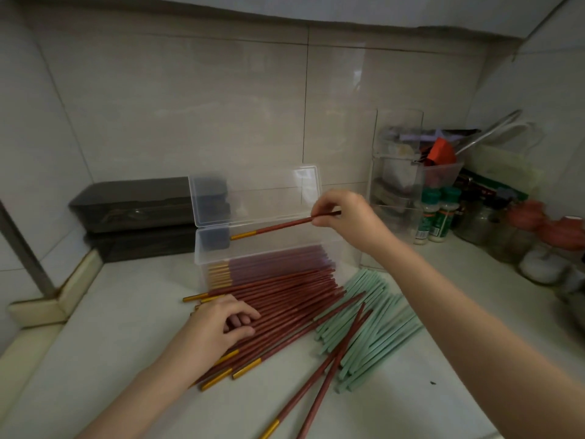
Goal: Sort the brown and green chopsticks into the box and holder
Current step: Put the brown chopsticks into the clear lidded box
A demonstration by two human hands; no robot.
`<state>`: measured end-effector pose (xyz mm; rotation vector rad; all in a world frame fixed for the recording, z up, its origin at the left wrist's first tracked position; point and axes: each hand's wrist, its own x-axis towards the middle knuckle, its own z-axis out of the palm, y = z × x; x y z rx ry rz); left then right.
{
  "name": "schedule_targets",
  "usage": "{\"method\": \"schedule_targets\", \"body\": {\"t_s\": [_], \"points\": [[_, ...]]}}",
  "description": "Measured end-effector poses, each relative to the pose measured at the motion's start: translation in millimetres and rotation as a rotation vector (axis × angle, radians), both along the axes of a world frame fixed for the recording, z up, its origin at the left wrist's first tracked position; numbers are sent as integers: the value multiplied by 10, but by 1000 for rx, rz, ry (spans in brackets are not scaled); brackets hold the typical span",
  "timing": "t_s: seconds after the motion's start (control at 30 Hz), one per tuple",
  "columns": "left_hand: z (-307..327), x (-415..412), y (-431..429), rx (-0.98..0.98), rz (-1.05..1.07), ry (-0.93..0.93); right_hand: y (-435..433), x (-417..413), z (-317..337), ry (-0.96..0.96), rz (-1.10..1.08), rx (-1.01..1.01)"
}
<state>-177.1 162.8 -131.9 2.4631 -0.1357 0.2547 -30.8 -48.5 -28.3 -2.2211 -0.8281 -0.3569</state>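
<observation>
Head view: right hand (pixel 346 217) pinches brown chopstick (pixel 278 226) over clear box (pixel 272 248); left hand (pixel 221 324), seven o'clock from box, curled onto brown pile (pixel 294 299).

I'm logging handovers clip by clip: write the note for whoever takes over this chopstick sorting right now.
Right hand: pinches one brown chopstick above the open clear box, gold end pointing left.
Left hand: rests with curled fingers on the loose brown pile on the counter; I cannot tell whether it grips any.
Done: a layer of boxed brown chopsticks lies in the box.
Left: the brown pile, the stray brown chopsticks lying across the green chopsticks, and all the green ones. I cannot tell which item is the holder.
</observation>
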Motion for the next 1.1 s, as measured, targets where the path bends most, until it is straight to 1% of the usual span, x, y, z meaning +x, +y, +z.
{"method": "schedule_targets", "body": {"t_s": [0.17, 0.27, 0.33, 0.4, 0.57, 0.67, 0.73, 0.87, 1.0, 1.1], "points": [[-9, -26, -25, -75, 20, -33, 330, 96, -142, 107, 73, -158], [-7, -31, -32, -105, 38, -51, 428, 70, -225, 147, 90, -214], [-9, -35, -35, -110, 36, -59, 430, 36, -259, 160, 97, -184], [-7, -38, -32, -116, 34, -80, 395, -18, -263, 164, 112, -106], [59, -37, 4, -138, 44, -144, 168, -259, -281, 78, 67, 79], [182, -3, 68, -141, 63, -179, -31, -490, -385, 88, 140, 85], [309, 52, 133, -149, 86, -203, -145, -580, -515, 122, 200, 17], [619, 229, 226, -110, 118, -227, -208, -645, -779, 117, 336, -290], [854, 536, 260, -57, 117, -141, -171, -689, -852, 59, 350, -368], [853, 776, 299, -8, 133, -66, -138, -702, -846, 27, 353, -395]]}}
